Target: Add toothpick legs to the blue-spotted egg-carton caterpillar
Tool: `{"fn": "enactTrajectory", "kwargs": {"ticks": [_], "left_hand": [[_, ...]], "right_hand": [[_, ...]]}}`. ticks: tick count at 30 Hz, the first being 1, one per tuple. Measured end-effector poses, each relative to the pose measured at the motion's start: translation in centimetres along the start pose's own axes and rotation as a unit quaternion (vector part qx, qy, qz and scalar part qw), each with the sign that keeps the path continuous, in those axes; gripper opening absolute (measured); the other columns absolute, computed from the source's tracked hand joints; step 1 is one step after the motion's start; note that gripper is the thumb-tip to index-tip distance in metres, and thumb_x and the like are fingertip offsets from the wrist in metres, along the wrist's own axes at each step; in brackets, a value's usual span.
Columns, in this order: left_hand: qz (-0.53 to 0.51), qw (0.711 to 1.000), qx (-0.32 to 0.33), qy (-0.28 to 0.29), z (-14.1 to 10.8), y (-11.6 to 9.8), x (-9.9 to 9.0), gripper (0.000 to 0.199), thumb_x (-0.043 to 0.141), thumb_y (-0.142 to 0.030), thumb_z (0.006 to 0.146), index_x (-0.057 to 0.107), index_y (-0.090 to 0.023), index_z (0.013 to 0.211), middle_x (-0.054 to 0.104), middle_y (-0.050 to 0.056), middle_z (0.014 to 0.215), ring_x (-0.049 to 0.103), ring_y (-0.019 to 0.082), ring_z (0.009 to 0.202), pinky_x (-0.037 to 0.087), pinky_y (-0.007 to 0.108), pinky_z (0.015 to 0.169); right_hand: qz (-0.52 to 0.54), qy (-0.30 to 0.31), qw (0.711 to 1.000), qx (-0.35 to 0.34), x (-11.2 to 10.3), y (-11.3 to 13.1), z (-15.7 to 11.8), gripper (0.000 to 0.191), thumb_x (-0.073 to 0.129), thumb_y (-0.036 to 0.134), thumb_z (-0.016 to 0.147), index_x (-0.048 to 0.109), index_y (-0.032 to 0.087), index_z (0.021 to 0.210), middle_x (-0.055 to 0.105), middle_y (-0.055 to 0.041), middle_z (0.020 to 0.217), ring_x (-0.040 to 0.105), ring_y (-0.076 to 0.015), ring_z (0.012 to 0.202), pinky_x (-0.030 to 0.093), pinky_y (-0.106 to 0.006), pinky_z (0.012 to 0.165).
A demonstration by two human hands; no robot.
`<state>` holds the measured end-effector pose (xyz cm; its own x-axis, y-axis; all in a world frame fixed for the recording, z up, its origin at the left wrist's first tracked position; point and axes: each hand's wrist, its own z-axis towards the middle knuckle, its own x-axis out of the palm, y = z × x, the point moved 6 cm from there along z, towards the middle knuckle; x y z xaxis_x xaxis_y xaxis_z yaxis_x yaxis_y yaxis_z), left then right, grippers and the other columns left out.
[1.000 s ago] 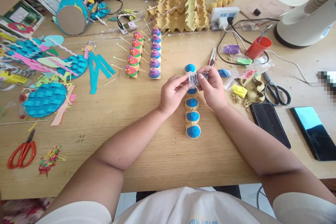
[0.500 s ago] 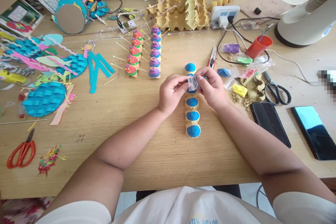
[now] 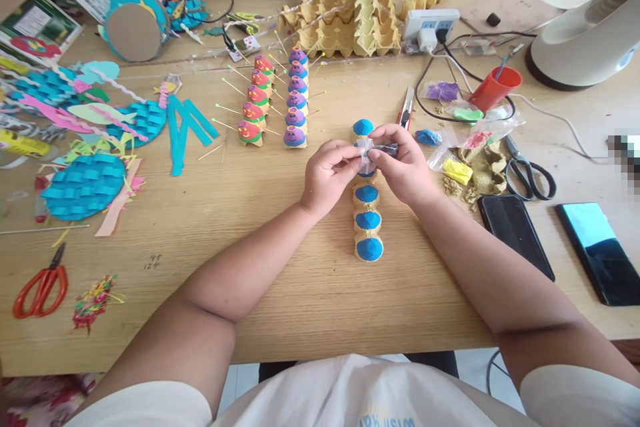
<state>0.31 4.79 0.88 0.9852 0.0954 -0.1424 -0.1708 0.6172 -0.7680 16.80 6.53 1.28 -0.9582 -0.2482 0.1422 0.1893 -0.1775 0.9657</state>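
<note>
My left hand [image 3: 331,173] pinches one end of a small clear plastic bag [image 3: 365,149]. Fingers of my right hand [image 3: 404,165] close on the other end, where something dark [image 3: 386,149] shows inside the plastic; its kind I cannot make out. Both hands are held above a strip of egg-carton cups [image 3: 367,221] whose tops are covered in blue clay. The strip runs lengthwise away from me, and its upper cups are partly hidden by my hands and the bag.
Two painted egg-carton caterpillars [image 3: 257,103] stand left of centre with pins sticking out. At right lie a utility knife [image 3: 406,107], yellow clay [image 3: 457,171], black scissors [image 3: 530,173], a red cup [image 3: 496,88] and phones [image 3: 516,235]. Orange scissors [image 3: 41,287] lie at left.
The bag has turned slightly between my fingers, and more of the dark content shows by my right hand. My right fingers have shifted a little; the strip stays in place.
</note>
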Motion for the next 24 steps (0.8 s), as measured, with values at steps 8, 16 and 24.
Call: {"fn": "enactTrajectory", "kwargs": {"ticks": [8,16,24], "left_hand": [[0.007,1.0,0.003,-0.019,-0.1,-0.4,0.0,0.03,0.079,-0.055,0.098,0.086,-0.026,0.099,0.078,0.002,0.091,0.072,0.012,0.081,0.059,0.024,0.068],[-0.075,0.996,-0.041,-0.004,0.0,0.8,0.3,0.033,0.083,-0.053,0.095,0.083,-0.027,0.115,0.079,0.004,0.109,0.077,0.013,0.095,0.065,0.023,0.077],[-0.092,0.995,-0.043,0.02,-0.3,1.2,0.8,0.038,0.082,-0.061,0.093,0.082,-0.028,0.112,0.077,0.005,0.112,0.078,0.015,0.099,0.068,0.027,0.08]], "right_hand": [[0.016,-0.002,1.0,0.003,0.0,-0.1,0.0,0.054,0.094,0.062,0.079,0.063,0.031,0.11,0.067,0.0028,0.093,0.062,-0.0143,0.074,0.061,-0.029,0.068],[-0.058,0.016,0.998,-0.02,0.3,1.2,-0.3,0.054,0.084,0.071,0.087,0.063,0.031,0.116,0.067,0.0033,0.087,0.061,-0.0136,0.07,0.06,-0.029,0.065],[-0.105,0.019,0.994,-0.032,0.3,1.7,-0.4,0.052,0.075,0.076,0.092,0.063,0.032,0.117,0.063,0.0016,0.086,0.056,-0.0139,0.065,0.056,-0.03,0.056]]}}
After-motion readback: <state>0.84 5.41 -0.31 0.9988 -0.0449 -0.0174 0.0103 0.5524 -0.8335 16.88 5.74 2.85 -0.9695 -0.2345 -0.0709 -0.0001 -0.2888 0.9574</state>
